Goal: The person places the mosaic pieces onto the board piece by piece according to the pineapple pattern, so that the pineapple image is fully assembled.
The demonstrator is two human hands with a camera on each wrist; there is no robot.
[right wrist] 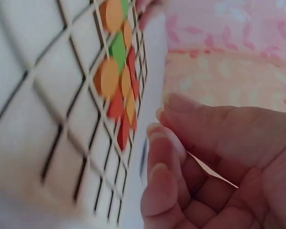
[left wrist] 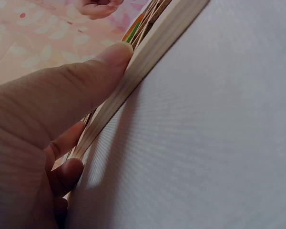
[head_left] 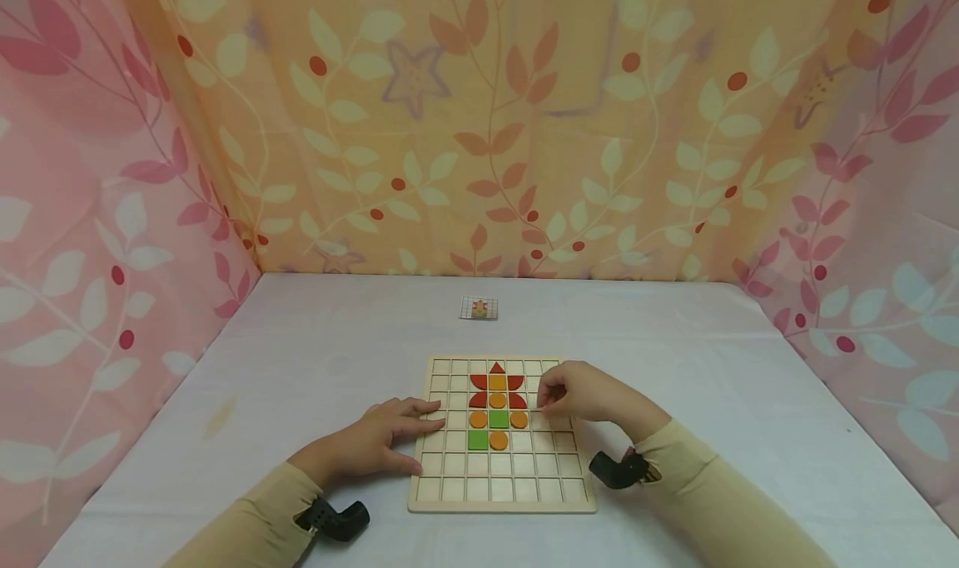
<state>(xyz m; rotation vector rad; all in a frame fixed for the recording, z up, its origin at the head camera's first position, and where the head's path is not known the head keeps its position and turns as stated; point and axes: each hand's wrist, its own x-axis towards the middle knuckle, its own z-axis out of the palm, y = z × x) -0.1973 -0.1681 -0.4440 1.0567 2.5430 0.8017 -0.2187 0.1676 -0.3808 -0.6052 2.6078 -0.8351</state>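
Note:
A light wooden grid board (head_left: 464, 466) lies flat on the white table. Coloured pieces form a figure on it: a red triangle (head_left: 497, 368), red rounded pieces (head_left: 478, 401), an orange square (head_left: 498, 381), several orange discs (head_left: 498, 440) and two green squares (head_left: 499, 419). My left hand (head_left: 375, 439) rests at the board's left side, fingers extended over the rim and thumb touching the edge. Above the board's right part is my right hand (head_left: 577, 393), fingers curled and thumb tip close to the index finger. In the right wrist view, no piece shows between those fingertips.
A small card (head_left: 478, 308) with a coloured figure on a grid lies behind the board. Floral curtains (head_left: 487, 135) enclose the table (head_left: 300, 343) at the back and both sides. Black devices (head_left: 620, 470) are worn at both wrists.

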